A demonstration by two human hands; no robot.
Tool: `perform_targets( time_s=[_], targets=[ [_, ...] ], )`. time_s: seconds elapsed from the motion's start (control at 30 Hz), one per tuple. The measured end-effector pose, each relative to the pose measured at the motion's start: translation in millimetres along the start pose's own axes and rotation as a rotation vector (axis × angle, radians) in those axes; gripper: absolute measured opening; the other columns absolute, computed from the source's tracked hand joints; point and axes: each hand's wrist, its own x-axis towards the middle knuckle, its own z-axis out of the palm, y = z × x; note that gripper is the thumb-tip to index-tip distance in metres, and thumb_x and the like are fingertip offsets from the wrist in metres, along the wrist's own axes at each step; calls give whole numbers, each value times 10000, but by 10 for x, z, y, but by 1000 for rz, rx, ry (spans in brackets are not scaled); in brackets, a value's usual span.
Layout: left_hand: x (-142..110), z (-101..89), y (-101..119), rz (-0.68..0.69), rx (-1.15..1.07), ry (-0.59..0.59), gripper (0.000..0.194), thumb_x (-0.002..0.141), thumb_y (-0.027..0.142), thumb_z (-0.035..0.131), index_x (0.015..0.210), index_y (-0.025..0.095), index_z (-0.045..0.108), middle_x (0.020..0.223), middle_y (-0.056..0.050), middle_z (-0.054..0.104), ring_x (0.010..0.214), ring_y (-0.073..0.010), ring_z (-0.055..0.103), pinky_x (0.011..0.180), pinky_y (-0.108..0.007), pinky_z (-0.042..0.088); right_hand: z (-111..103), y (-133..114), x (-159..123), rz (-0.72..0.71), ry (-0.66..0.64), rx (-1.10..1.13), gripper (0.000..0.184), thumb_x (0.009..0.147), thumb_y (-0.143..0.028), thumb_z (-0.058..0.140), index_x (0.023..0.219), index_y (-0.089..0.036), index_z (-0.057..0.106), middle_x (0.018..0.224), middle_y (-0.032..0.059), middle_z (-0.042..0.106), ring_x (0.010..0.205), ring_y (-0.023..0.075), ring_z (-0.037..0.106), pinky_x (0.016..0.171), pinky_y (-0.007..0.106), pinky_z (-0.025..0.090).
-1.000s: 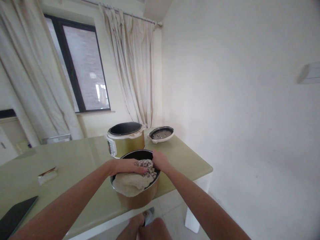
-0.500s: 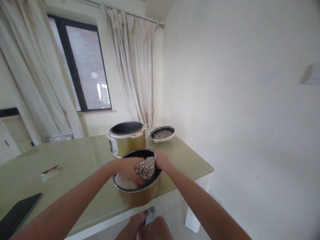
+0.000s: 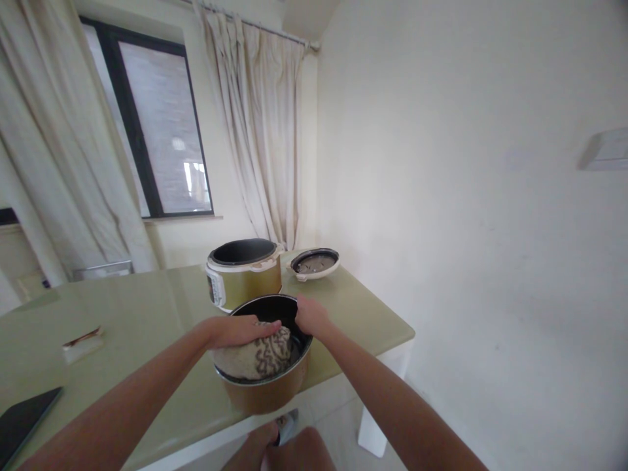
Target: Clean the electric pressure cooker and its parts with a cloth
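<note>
A deep inner pot (image 3: pixel 265 394), dark inside and golden brown outside, stands at the table's near edge. My left hand (image 3: pixel 245 331) is inside it, closed over a bunched cloth (image 3: pixel 267 356), pale with a dark pattern, that lies against the pot's near left wall. The fingers of this hand are partly hidden by the cloth. My right hand (image 3: pixel 312 317) grips the pot's rim on the right side, thumb and fingers over the edge. Just behind the pot is the gold and white cooker body (image 3: pixel 252 278), its top uncovered.
The detached cooker lid (image 3: pixel 315 263) lies underside up at the back right of the green-topped table (image 3: pixel 161 314). A small packet (image 3: pixel 83 345) and a dark tablet-like slab (image 3: pixel 27 418) lie on the left. A white wall (image 3: pixel 466 229) rises on the right.
My left hand has drawn the cloth from the pot's middle toward its near left side, and more of the cloth shows. My right hand stays on the rim. The view has shifted slightly.
</note>
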Motion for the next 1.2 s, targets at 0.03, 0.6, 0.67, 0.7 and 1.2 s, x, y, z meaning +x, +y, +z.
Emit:
perform_targets(
  time_s=[0.03,0.6,0.67,0.7,1.2],
  targets=[
    [-27,-36,-8,2,-78,-5,825,862,894,404,1025,219,849,1118,-98,827,1022,-303,741,883,-348,547,0,-1,-1,6,-2,9,353,934,-204,606,1286,-204,634,1198,169,761,1123,328,748,842,362,581],
    [209,365,24,145,312,175,740,922,794,368,794,179,760,900,-140,792,797,-278,712,715,-352,492,-50,-16,-37,39,-7,36,357,914,-184,621,1270,-182,641,1197,181,757,1133,330,742,860,369,573],
    [122,241,-53,168,255,144,763,907,833,372,758,187,748,856,-92,788,789,-261,698,700,-331,481,-50,-20,-43,39,-3,36,353,916,-169,610,1268,-182,642,1197,183,757,1135,325,742,867,369,571],
    [87,181,-72,181,212,126,758,903,840,385,764,191,750,863,-70,791,806,-255,696,706,-319,482,-49,-21,-45,37,-1,36,353,919,-162,601,1269,-183,641,1198,183,757,1135,322,742,868,368,571],
    [218,115,-342,146,275,568,550,1026,544,393,1279,191,730,1315,-143,720,1243,-307,631,1121,-420,432,-31,-31,-41,39,26,31,304,956,-164,538,1239,-171,650,1145,173,761,1069,310,751,849,370,560]
  ],
)
